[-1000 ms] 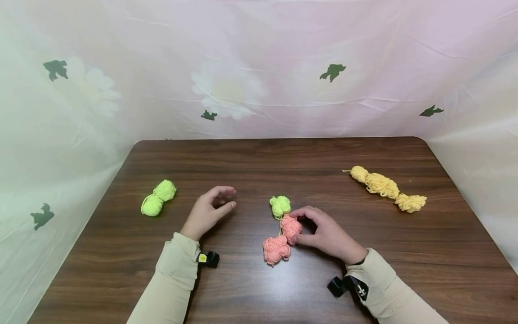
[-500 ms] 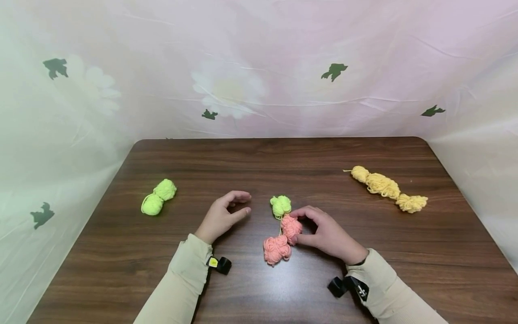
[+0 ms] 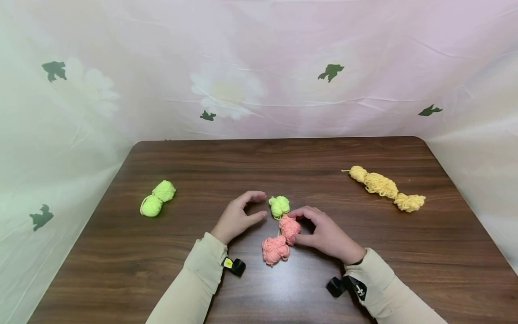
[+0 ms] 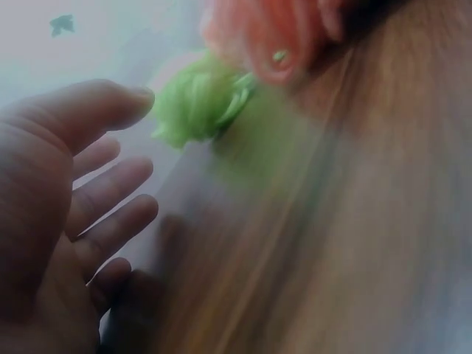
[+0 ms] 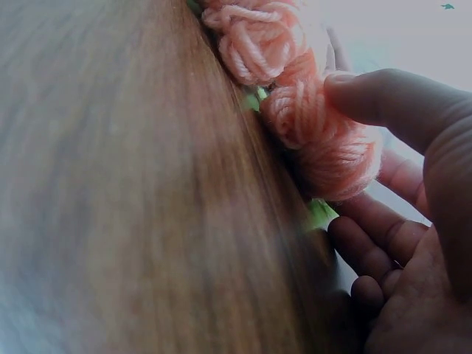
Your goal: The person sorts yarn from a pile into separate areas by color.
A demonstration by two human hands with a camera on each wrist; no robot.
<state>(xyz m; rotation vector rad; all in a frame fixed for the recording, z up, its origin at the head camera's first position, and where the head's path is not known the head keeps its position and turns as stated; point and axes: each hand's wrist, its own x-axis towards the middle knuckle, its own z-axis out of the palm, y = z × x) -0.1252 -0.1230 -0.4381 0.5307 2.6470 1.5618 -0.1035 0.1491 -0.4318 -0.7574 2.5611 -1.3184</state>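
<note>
Two pink clumps of yarn lie joined near the table's middle. The upper pink clump (image 3: 289, 228) sits between the thumb and fingers of my right hand (image 3: 325, 231), which holds it from the right side. In the right wrist view the thumb presses on the pink yarn (image 5: 324, 133). The lower pink clump (image 3: 275, 250) is on the table, to its lower left. A small green yarn clump (image 3: 279, 206) touches the top of the pink yarn. My left hand (image 3: 240, 216), fingers apart and relaxed, hovers just left of the green clump (image 4: 195, 103) and holds nothing.
Two joined green yarn balls (image 3: 158, 198) lie at the table's left. A yellow skein in three tied lumps (image 3: 380, 185) lies at the back right. The brown wooden table (image 3: 251, 157) ends at a pale flowered cloth (image 3: 275, 112).
My left hand has moved right, toward the green clump beside the pink yarn. The right hand stays in place on the pink yarn, and the yarn lies as before.
</note>
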